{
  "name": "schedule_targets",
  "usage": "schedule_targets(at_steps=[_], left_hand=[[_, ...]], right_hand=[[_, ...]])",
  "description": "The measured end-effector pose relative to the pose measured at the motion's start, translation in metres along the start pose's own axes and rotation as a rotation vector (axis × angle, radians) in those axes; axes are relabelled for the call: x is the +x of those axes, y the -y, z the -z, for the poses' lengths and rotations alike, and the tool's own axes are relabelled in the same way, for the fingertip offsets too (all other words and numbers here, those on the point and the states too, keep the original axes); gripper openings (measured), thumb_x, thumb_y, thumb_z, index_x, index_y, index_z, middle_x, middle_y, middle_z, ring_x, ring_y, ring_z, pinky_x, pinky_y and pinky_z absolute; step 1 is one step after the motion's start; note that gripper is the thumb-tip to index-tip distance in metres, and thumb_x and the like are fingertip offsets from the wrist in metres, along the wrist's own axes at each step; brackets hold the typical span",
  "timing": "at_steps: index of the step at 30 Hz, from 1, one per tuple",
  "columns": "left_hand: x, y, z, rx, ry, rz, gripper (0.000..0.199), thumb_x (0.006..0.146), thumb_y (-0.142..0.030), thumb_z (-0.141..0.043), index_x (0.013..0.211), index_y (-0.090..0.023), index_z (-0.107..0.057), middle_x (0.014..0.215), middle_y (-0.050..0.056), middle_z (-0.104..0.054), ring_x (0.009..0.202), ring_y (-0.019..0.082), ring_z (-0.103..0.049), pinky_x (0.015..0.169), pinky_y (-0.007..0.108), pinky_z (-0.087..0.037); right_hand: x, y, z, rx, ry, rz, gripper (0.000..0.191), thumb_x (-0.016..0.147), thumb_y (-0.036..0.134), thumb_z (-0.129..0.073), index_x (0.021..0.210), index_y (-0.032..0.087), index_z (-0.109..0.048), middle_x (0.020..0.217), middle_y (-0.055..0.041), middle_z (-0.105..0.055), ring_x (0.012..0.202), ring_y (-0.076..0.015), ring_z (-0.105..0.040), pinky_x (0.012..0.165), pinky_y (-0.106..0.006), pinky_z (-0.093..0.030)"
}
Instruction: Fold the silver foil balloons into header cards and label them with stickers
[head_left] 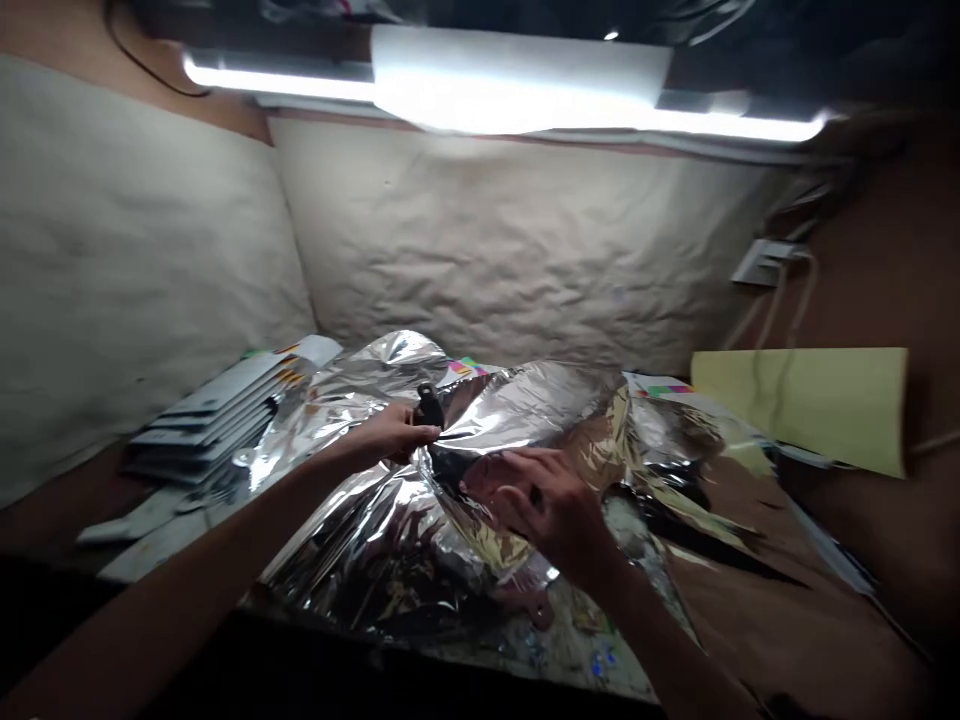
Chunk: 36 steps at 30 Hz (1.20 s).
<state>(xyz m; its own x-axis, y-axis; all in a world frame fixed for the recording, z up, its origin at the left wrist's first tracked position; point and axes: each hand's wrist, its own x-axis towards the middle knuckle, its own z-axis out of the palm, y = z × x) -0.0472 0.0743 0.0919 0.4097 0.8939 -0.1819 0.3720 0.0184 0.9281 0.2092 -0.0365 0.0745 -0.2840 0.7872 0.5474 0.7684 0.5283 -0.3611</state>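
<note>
A large crumpled sheet of silver foil covers the middle of the table, both hands in the midst of it. My left hand is closed around a small black object that stands up above the thumb; its kind does not show clearly. Just right of it, my right hand is over the foil with its fingers curled and slightly blurred. What lies between those fingers, if anything, I cannot make out. A dark patch on the foil shows between the two hands.
At the left sits a stack of white printed folded sheets. A yellow sheet stands at the right, below a wall socket with hanging cords. Brown paper covers the right side. A bright tube lamp hangs overhead.
</note>
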Motion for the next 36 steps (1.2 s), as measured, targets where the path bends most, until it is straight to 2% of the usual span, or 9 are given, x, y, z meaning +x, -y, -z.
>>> schedule_targets(at_steps=[2,5,9,12,17,21,26,32,36], left_hand=[[-0.025,0.021,0.019,-0.026,-0.028,0.040,0.040,0.067,-0.047,-0.076,0.064,-0.018,-0.049,0.049,-0.008,-0.041,0.042,0.007,-0.036,0.041,0.020,-0.026],[-0.057,0.050,0.031,0.009,-0.074,0.081,0.039,0.068,-0.048,-0.076,0.085,-0.017,-0.059,0.054,-0.007,-0.051,0.040,0.009,-0.042,0.040,0.020,-0.029],[-0.088,0.074,0.048,0.185,-0.494,-0.003,0.057,0.077,-0.057,-0.065,0.121,-0.021,-0.056,0.072,0.000,-0.067,0.060,0.019,-0.066,0.053,0.027,-0.048],[-0.106,0.089,0.065,0.427,-0.729,-0.024,0.046,0.083,-0.056,-0.057,0.111,-0.021,-0.064,0.081,0.004,-0.071,0.078,0.024,-0.070,0.069,0.032,-0.053],[-0.120,0.120,0.062,0.678,-0.550,-0.005,0.040,0.086,-0.049,-0.054,0.113,-0.022,-0.068,0.114,0.009,-0.071,0.105,0.027,-0.065,0.093,0.037,-0.049],[-0.120,0.138,0.056,0.776,-0.517,-0.055,0.048,0.093,-0.047,-0.044,0.127,-0.019,-0.063,0.136,0.014,-0.059,0.129,0.029,-0.050,0.110,0.043,-0.036],[-0.119,0.149,0.077,0.817,-0.536,-0.035,0.048,0.091,-0.049,-0.048,0.128,-0.022,-0.062,0.142,0.012,-0.055,0.135,0.030,-0.044,0.114,0.045,-0.031],[-0.118,0.151,0.105,0.787,-0.442,-0.033,0.051,0.092,-0.051,-0.043,0.130,-0.020,-0.060,0.144,0.010,-0.053,0.137,0.026,-0.042,0.115,0.040,-0.029],[-0.117,0.136,0.103,0.748,-0.450,-0.025,0.048,0.088,-0.049,-0.049,0.123,-0.020,-0.065,0.137,0.010,-0.060,0.132,0.029,-0.047,0.114,0.042,-0.030]], right_hand=[[0.000,-0.011,-0.004,-0.044,0.033,0.005,0.040,0.098,0.037,-0.051,0.132,0.017,-0.059,0.139,-0.0124,-0.056,0.131,-0.0268,-0.046,0.110,-0.043,-0.039],[-0.006,-0.017,-0.027,-0.105,0.294,0.022,0.052,0.097,0.044,-0.050,0.143,0.020,-0.050,0.154,-0.0098,-0.040,0.143,-0.0297,-0.032,0.117,-0.049,-0.030],[-0.023,-0.016,-0.057,-0.112,0.614,-0.014,0.065,0.097,0.056,-0.044,0.153,0.024,-0.033,0.160,-0.0082,-0.027,0.148,-0.0301,-0.023,0.118,-0.050,-0.027],[-0.031,-0.025,-0.057,-0.145,0.684,-0.074,0.067,0.095,0.059,-0.044,0.154,0.028,-0.031,0.161,-0.0055,-0.024,0.149,-0.0297,-0.019,0.119,-0.050,-0.024],[-0.040,-0.050,-0.036,-0.163,0.745,-0.118,0.069,0.092,0.059,-0.048,0.152,0.030,-0.033,0.161,-0.0024,-0.022,0.149,-0.0294,-0.018,0.119,-0.049,-0.025],[-0.051,-0.058,-0.022,-0.107,0.769,-0.152,0.069,0.091,0.063,-0.048,0.152,0.034,-0.032,0.162,0.0011,-0.018,0.150,-0.0307,-0.014,0.120,-0.051,-0.023],[-0.066,-0.070,-0.009,-0.036,0.762,-0.226,0.072,0.087,0.064,-0.053,0.151,0.035,-0.034,0.161,0.0009,-0.020,0.149,-0.0325,-0.014,0.120,-0.052,-0.022],[-0.073,-0.084,-0.005,-0.069,0.701,-0.240,0.071,0.087,0.065,-0.053,0.150,0.034,-0.037,0.160,0.0003,-0.023,0.149,-0.0304,-0.017,0.120,-0.048,-0.025],[-0.066,-0.073,-0.007,-0.101,0.729,-0.237,0.073,0.089,0.067,-0.048,0.151,0.031,-0.034,0.161,-0.0015,-0.020,0.149,-0.0301,-0.015,0.120,-0.050,-0.024]])
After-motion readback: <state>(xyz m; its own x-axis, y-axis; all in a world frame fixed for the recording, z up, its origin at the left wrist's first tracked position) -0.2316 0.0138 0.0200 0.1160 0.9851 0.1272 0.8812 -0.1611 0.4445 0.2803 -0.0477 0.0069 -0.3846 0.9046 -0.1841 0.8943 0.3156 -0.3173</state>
